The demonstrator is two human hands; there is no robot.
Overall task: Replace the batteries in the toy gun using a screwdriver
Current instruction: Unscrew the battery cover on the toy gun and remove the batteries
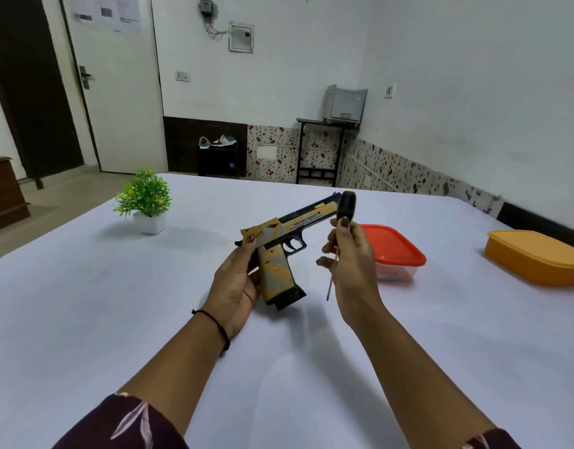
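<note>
My left hand (237, 283) grips the yellow-and-black toy gun (279, 251) by the back of its handle, holding it above the table with the barrel pointing away to the right and the black magazine base toward me. My right hand (349, 254) holds a screwdriver (342, 228) upright, its black handle at the top beside the gun's muzzle and its thin metal shaft pointing down past my palm. The screwdriver tip hangs free, apart from the gun. No batteries are visible.
A clear box with a red lid (392, 251) sits just right of my right hand. An orange lidded box (538, 257) lies at the far right. A small potted plant (146, 202) stands at the back left on the white table (117, 303).
</note>
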